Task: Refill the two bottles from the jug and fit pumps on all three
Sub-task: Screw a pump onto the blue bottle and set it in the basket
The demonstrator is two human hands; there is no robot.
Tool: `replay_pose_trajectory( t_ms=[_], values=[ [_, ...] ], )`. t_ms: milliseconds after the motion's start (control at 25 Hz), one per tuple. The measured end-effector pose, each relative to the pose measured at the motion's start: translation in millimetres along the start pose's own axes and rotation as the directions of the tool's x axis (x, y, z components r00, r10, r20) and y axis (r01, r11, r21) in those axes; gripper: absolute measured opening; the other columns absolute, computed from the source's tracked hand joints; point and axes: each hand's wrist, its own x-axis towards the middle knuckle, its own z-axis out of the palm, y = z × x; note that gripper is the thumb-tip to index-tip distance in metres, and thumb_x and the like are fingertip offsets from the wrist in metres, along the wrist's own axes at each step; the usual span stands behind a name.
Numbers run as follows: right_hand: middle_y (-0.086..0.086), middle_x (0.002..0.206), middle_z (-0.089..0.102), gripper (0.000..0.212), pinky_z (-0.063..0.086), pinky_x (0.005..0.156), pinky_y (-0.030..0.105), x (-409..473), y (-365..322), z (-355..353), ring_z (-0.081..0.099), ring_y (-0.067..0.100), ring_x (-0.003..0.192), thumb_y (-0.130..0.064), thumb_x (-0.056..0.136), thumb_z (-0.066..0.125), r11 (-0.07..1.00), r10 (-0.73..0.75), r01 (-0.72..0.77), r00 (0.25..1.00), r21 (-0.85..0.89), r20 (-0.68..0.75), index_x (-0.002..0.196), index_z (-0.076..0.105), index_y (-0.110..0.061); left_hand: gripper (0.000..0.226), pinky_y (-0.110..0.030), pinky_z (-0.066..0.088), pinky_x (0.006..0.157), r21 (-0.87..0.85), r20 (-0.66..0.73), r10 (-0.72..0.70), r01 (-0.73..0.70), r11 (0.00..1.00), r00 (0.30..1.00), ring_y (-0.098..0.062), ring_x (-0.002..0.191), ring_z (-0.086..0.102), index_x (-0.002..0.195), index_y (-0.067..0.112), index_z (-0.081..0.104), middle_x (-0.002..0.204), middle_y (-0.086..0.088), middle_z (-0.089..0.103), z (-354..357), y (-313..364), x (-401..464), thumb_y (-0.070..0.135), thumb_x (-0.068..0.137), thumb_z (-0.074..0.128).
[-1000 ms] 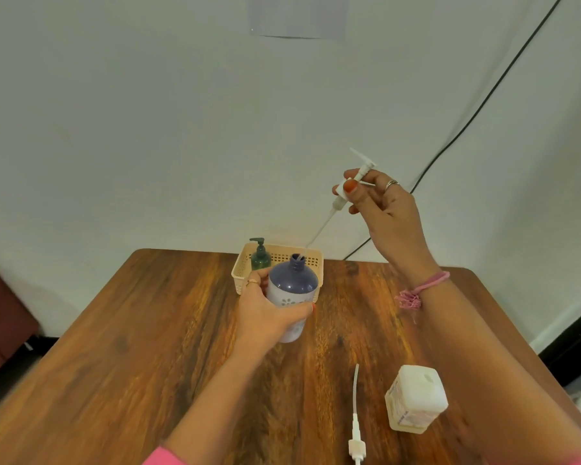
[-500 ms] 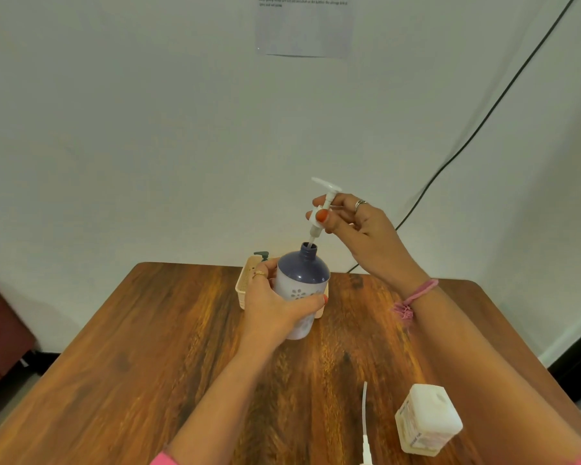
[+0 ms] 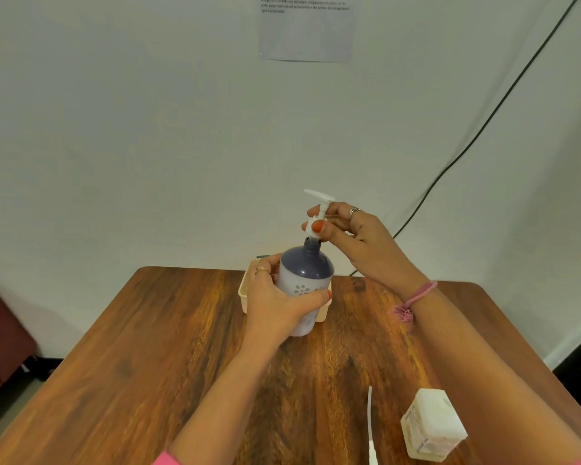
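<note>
A round blue-and-white bottle (image 3: 305,280) with a flower print stands upright on the wooden table (image 3: 155,357). My left hand (image 3: 275,303) wraps its body. My right hand (image 3: 353,236) pinches a white pump (image 3: 320,209) by its collar, just above the bottle's open neck, with its tube down inside. A second white pump (image 3: 370,427) lies loose near the front edge. Beside it a square white bottle (image 3: 431,426) stands with no pump on it. The jug is not in view.
A cream plastic basket (image 3: 246,293) sits behind the blue bottle, mostly hidden by it and my left hand; a dark green pump tip (image 3: 262,256) peeks out from it. A black cable (image 3: 467,146) runs down the wall at right.
My right hand came down and left with the pump, turning it upright and feeding its tube into the bottle's neck. The view tilted up a little.
</note>
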Motion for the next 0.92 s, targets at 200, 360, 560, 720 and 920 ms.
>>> replay_pose_trajectory(
  t_ms=[200, 360, 560, 720, 920],
  values=[
    [-0.003, 0.104, 0.072, 0.022, 0.052, 0.086, 0.02, -3.0, 2.3, 3.9, 0.066, 0.003, 0.098, -0.026, 0.091, 0.061, 1.0, 0.014, -0.013, 0.999, -0.014, 0.032, 0.113, 0.063, -0.022, 0.081, -0.033, 0.057, 0.081, -0.042, -0.014, -0.001, 0.0, 0.999, 1.0, -0.013, 0.102, 0.058, 0.119, 0.024, 0.049, 0.114, 0.003, 0.058, -1.0, 4.9, 3.9, 0.029, 0.05, 0.092],
    [-0.01, 0.095, 0.07, 0.032, 0.054, 0.08, 0.023, -2.6, 2.4, 5.5, 0.065, 0.002, 0.089, -0.041, 0.077, 0.069, 0.998, 0.033, -0.034, 0.999, -0.061, -0.019, 0.106, 0.063, -0.028, 0.078, -0.02, 0.053, 0.073, -0.038, -0.005, -0.003, 0.003, 0.999, 1.0, -0.008, 0.097, 0.058, 0.117, 0.024, 0.048, 0.112, 0.005, 0.058, -0.3, 7.3, 2.7, 0.024, 0.052, 0.092],
    [-0.003, 0.117, 0.066, 0.049, 0.05, 0.09, 0.02, -6.6, 9.0, -6.9, 0.061, 0.007, 0.107, -0.028, 0.082, 0.066, 0.976, 0.167, -0.188, 0.97, 0.106, 0.176, 0.13, 0.054, -0.022, 0.076, -0.018, 0.052, 0.072, -0.083, 0.01, -0.004, 0.004, 0.997, 1.0, -0.008, 0.096, 0.06, 0.116, 0.023, 0.049, 0.111, 0.005, 0.059, -0.5, 7.9, -0.1, 0.018, 0.053, 0.092],
    [0.003, 0.105, 0.071, 0.032, 0.054, 0.082, 0.021, -12.3, 15.3, 3.6, 0.068, 0.01, 0.096, -0.013, 0.084, 0.067, 0.93, 0.199, -0.232, 0.97, 0.284, 0.143, 0.116, 0.062, -0.01, 0.075, -0.019, 0.053, 0.073, -0.092, 0.012, 0.001, 0.0, 0.996, 1.0, -0.004, 0.093, 0.06, 0.114, 0.024, 0.049, 0.108, 0.007, 0.06, -0.3, 9.3, -0.3, 0.017, 0.053, 0.092],
    [0.003, 0.113, 0.069, 0.056, 0.055, 0.086, 0.031, -12.7, 19.5, 11.6, 0.067, 0.017, 0.101, -0.03, 0.069, 0.073, 0.853, 0.297, -0.334, 0.943, 0.402, 0.152, 0.12, 0.059, -0.011, 0.073, -0.012, 0.05, 0.067, -0.092, 0.021, 0.013, -0.011, 0.996, 1.0, -0.002, 0.09, 0.059, 0.113, 0.025, 0.048, 0.103, 0.014, 0.058, 0.8, 11.6, -2.8, 0.016, 0.054, 0.091]
  ],
)
